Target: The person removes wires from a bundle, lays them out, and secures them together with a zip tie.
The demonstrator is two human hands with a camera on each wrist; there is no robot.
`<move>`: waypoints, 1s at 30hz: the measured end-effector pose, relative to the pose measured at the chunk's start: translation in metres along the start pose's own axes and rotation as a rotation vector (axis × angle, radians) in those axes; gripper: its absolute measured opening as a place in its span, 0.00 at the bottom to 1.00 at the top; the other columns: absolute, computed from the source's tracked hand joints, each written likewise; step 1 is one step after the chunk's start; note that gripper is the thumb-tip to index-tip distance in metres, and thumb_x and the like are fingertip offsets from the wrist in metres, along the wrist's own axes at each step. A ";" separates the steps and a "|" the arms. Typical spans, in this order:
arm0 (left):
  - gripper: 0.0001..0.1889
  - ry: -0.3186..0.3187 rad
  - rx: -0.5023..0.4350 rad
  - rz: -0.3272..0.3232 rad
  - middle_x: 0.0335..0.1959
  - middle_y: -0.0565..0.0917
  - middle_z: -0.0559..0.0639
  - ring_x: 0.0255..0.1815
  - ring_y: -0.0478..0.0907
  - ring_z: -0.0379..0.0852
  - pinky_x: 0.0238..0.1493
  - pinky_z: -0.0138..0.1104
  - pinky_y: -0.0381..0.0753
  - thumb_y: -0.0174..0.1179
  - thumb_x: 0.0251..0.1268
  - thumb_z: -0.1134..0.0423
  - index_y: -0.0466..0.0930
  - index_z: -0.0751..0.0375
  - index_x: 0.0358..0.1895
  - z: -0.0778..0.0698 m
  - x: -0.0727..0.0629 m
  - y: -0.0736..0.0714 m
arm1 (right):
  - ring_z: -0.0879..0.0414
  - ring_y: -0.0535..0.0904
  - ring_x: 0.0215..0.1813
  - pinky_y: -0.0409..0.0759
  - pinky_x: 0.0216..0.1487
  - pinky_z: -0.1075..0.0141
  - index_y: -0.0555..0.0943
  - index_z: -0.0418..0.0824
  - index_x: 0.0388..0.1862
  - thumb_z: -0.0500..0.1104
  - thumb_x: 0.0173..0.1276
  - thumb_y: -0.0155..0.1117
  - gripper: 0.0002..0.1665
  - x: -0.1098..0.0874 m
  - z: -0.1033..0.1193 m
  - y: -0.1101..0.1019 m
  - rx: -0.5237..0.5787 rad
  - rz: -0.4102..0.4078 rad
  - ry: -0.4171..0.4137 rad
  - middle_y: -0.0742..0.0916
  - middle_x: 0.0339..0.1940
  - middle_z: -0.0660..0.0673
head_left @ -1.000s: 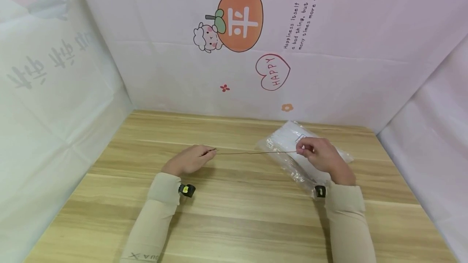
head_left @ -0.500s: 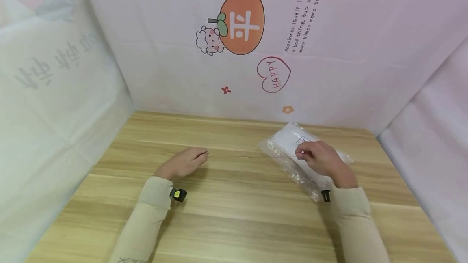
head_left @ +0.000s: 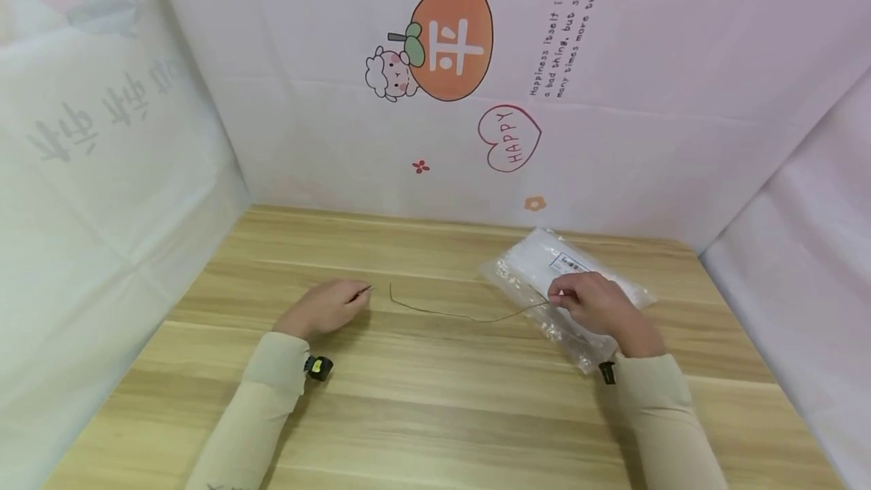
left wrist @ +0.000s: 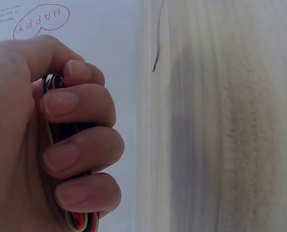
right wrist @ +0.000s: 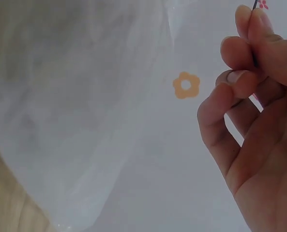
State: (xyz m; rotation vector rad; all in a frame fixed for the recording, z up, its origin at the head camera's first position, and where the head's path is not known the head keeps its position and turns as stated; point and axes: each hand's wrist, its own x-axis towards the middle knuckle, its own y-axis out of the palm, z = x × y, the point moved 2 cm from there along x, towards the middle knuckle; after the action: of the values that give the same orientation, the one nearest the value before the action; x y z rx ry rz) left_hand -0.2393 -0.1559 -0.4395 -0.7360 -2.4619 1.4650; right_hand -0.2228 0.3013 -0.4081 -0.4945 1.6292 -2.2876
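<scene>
My left hand (head_left: 325, 308) grips a folded bundle of thin coloured wires (left wrist: 66, 129); red, green, black and yellowish strands show between the curled fingers in the left wrist view. Between the thumb and forefinger of my right hand (head_left: 593, 305), one end of a single thin dark wire (head_left: 466, 316) is pinched. That wire sags leftward over the table, and its bent-up free end stands a short way from my left fingertips. Behind and under the right hand lies a clear plastic bag (head_left: 524, 255) with something white and a printed label.
The wood-grain table (head_left: 435, 392) meets a white printed cloth (head_left: 327, 150) at its back edge. White cloth also hangs at the left and right sides. A black wrist camera (head_left: 318, 367) sits at the left cuff.
The thin wire, earlier stretched straight between both hands, now hangs slack from the right hand, its left end out of the left hand. My left hand has moved left; the right has dropped slightly.
</scene>
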 end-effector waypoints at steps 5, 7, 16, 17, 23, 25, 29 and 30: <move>0.18 -0.003 0.000 -0.034 0.23 0.69 0.45 0.25 0.64 0.41 0.33 0.37 0.68 0.45 0.88 0.54 0.69 0.51 0.30 -0.004 -0.003 -0.002 | 0.61 0.74 0.35 0.73 0.35 0.63 0.87 0.51 0.36 0.41 0.71 0.72 0.04 0.004 0.003 0.007 0.008 0.022 0.002 0.85 0.29 0.57; 0.17 0.015 0.008 -0.043 0.24 0.70 0.45 0.25 0.65 0.41 0.33 0.36 0.68 0.47 0.87 0.54 0.70 0.51 0.32 -0.004 -0.003 -0.003 | 0.61 0.76 0.36 0.74 0.36 0.62 0.87 0.51 0.36 0.40 0.72 0.71 0.05 0.005 0.003 0.009 0.009 0.031 -0.010 0.86 0.31 0.57; 0.07 0.186 -0.050 0.042 0.36 0.82 0.43 0.35 0.75 0.37 0.42 0.33 0.78 0.65 0.76 0.60 0.82 0.55 0.51 0.001 -0.001 0.003 | 0.63 0.79 0.37 0.78 0.39 0.60 0.86 0.52 0.35 0.41 0.72 0.71 0.06 0.009 0.004 0.018 -0.007 0.041 -0.053 0.87 0.33 0.60; 0.06 0.198 -0.050 0.051 0.36 0.83 0.43 0.36 0.75 0.38 0.43 0.34 0.79 0.66 0.75 0.61 0.82 0.55 0.49 0.002 0.000 0.004 | 0.63 0.79 0.37 0.79 0.40 0.60 0.86 0.51 0.35 0.40 0.72 0.71 0.06 0.009 0.005 0.018 -0.004 0.041 -0.058 0.87 0.33 0.60; 0.04 0.205 0.045 0.038 0.41 0.79 0.43 0.41 0.73 0.39 0.47 0.36 0.77 0.68 0.72 0.62 0.83 0.48 0.40 0.006 0.005 0.007 | 0.64 0.76 0.34 0.76 0.37 0.62 0.85 0.52 0.33 0.41 0.72 0.71 0.07 0.012 0.008 0.019 -0.004 0.045 -0.090 0.85 0.29 0.60; 0.05 0.203 0.087 0.024 0.40 0.78 0.42 0.40 0.72 0.38 0.46 0.35 0.77 0.69 0.71 0.61 0.82 0.47 0.37 0.006 0.006 0.007 | 0.64 0.75 0.34 0.75 0.37 0.63 0.85 0.52 0.32 0.41 0.72 0.71 0.08 0.012 0.008 0.019 -0.005 0.044 -0.089 0.84 0.29 0.60; 0.09 0.188 0.162 -0.005 0.33 0.77 0.40 0.35 0.72 0.37 0.41 0.34 0.75 0.68 0.72 0.61 0.78 0.48 0.34 0.007 0.007 0.008 | 0.63 0.74 0.33 0.75 0.37 0.63 0.84 0.52 0.31 0.40 0.72 0.71 0.09 0.012 0.008 0.021 -0.015 0.045 -0.082 0.84 0.28 0.60; 0.10 0.175 0.180 -0.011 0.31 0.77 0.39 0.34 0.71 0.37 0.39 0.34 0.74 0.68 0.73 0.62 0.77 0.48 0.32 0.007 0.007 0.009 | 0.63 0.74 0.33 0.74 0.37 0.63 0.83 0.52 0.31 0.40 0.72 0.71 0.10 0.011 0.009 0.022 -0.014 0.048 -0.081 0.83 0.28 0.59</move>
State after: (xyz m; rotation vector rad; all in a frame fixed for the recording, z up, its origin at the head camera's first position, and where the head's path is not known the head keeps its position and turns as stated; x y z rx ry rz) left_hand -0.2456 -0.1545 -0.4515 -0.7772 -2.1694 1.5234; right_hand -0.2284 0.2820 -0.4255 -0.5385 1.6017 -2.1944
